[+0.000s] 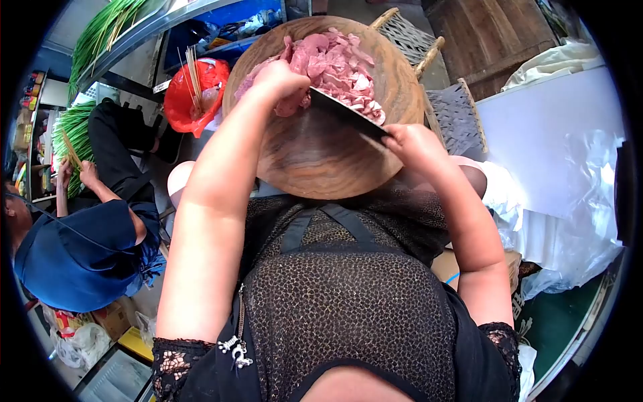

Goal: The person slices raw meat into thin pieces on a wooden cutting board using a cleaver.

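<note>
My right hand [412,144] is closed around the handle end of a cleaver [348,115], at the right side of a round wooden chopping block [315,157]. The dark blade slants up and left across the block. At the blade's far end my left hand [281,82] is curled, its fingers closed against the tip; the fingertips are partly hidden. A heap of sliced raw pink meat [335,63] lies just behind the blade, and some pieces show beneath and beside my left hand.
Left of the block stands a red bag-lined container [194,97] with thin sticks upright in it. Woven-seat chairs [459,117] stand behind and right. Another person in a blue apron [80,254] handles green stalks [74,134] at left. A white surface [549,127] lies at right.
</note>
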A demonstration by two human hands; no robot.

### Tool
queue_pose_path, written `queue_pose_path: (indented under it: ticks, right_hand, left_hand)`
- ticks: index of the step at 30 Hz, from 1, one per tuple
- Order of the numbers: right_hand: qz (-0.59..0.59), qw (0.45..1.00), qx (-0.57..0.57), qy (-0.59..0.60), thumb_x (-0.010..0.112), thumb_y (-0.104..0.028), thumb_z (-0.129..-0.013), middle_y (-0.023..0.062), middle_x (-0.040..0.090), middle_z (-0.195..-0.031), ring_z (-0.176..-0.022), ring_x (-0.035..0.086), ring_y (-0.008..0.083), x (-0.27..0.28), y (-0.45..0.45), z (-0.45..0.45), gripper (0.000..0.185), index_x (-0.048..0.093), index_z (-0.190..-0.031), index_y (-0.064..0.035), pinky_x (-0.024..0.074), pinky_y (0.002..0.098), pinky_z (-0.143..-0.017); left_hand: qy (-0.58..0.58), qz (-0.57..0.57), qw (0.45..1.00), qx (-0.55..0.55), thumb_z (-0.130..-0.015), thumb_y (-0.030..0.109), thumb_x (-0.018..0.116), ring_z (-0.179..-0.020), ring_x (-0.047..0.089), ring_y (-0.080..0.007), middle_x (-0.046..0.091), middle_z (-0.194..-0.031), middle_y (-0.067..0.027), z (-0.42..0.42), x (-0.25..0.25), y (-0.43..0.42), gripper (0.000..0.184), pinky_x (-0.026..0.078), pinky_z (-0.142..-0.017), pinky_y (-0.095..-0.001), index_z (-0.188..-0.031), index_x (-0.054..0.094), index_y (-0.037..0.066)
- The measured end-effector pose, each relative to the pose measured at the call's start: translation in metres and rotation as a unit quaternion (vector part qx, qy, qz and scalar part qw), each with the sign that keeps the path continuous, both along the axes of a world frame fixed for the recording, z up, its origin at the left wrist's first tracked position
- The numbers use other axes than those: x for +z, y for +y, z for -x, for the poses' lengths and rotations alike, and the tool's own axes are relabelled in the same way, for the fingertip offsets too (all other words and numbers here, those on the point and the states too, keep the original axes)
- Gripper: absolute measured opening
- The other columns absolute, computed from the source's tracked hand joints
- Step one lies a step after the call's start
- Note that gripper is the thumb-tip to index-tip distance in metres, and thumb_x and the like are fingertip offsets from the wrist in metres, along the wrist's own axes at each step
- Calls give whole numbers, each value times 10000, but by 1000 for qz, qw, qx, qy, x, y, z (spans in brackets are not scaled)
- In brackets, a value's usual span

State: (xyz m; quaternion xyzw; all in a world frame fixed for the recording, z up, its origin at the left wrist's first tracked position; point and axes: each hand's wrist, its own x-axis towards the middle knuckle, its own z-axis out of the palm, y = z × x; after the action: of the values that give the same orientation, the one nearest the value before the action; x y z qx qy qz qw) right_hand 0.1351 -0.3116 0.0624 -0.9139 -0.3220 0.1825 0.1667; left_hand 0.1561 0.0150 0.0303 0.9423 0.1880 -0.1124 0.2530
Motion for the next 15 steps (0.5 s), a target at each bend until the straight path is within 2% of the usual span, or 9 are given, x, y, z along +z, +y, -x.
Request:
queue_pose_path:
  ticks: [1, 2, 3, 4, 5, 6, 10, 13, 15]
  right_hand:
    - [22, 999, 6, -28, 605, -282, -930, 212, 705, -888, -861, 684, 401, 1, -4, -8, 231, 704, -1004, -87, 543, 510, -774]
    - [30, 999, -6, -20, 607, -284, -930, 212, 707, -901, -870, 685, 400, 3, -7, -14, 233, 707, -1017, -93, 543, 507, -780]
    - [38, 999, -17, -11, 610, -286, -931, 211, 708, -913, -880, 685, 399, 5, -9, -19, 235, 711, -1031, -99, 543, 504, -786]
    - [32, 998, -25, -38, 613, -288, -932, 214, 708, -923, -894, 683, 403, 5, -10, -22, 241, 712, -1051, -104, 539, 501, -792]
    - [17, 999, -49, -3, 612, -280, -932, 222, 705, -929, -906, 679, 405, 7, -10, -24, 243, 709, -1058, -97, 534, 499, -801]
    - [1, 998, -59, 11, 610, -278, -931, 225, 704, -933, -911, 677, 405, 6, -10, -24, 248, 709, -1068, -95, 532, 498, -806]
    - [0, 997, -74, 22, 610, -274, -926, 232, 702, -948, -927, 674, 404, -12, -12, -21, 264, 709, -1095, -95, 528, 496, -820]
    - [-27, 996, -83, 33, 606, -271, -922, 232, 703, -959, -932, 672, 410, -11, -12, -16, 274, 706, -1104, -93, 529, 498, -821]
    - [-23, 997, -76, 23, 602, -269, -922, 233, 703, -958, -932, 672, 412, -13, -12, -15, 275, 706, -1104, -91, 529, 499, -821]
  left_hand:
    - [41, 76, 996, 0, -670, 390, 758, -947, 717, -297, 735, -1027, -194, -2, 4, 8, 627, 545, -863, -366, -1142, 693, -17]
    - [40, 98, 994, 17, -671, 335, 755, -896, 711, -221, 738, -969, -147, -5, -7, 16, 563, 534, -830, -325, -1110, 713, -14]
    - [40, 97, 994, 16, -671, 335, 755, -896, 711, -221, 738, -969, -147, -1, -16, 22, 563, 534, -830, -325, -1110, 713, -14]
    - [-9, 150, 988, 32, -650, 359, 758, -896, 712, -240, 741, -962, -159, 3, -20, 26, 542, 539, -841, -335, -1054, 731, -2]
    - [-58, 202, 977, 47, -629, 382, 760, -895, 713, -259, 743, -955, -171, 6, -23, 29, 523, 545, -851, -344, -997, 750, 11]
    - [-79, 234, 967, 53, -640, 355, 773, -864, 693, -221, 738, -964, -136, 18, -12, 24, 509, 538, -824, -333, -1009, 725, 7]
    - [-121, 287, 947, 79, -682, 254, 770, -843, 665, -184, 707, -947, -100, 62, -8, 8, 447, 537, -787, -345, -1036, 638, 17]
    - [-135, 294, 938, 129, -700, 198, 759, -852, 658, -178, 699, -908, -95, 93, -12, -15, 397, 530, -794, -339, -1035, 616, 39]
    - [-251, 77, 962, 76, -713, 139, 747, -859, 665, -328, 684, -911, -138, 109, -29, -31, 357, 526, -787, -427, -1029, 599, 64]
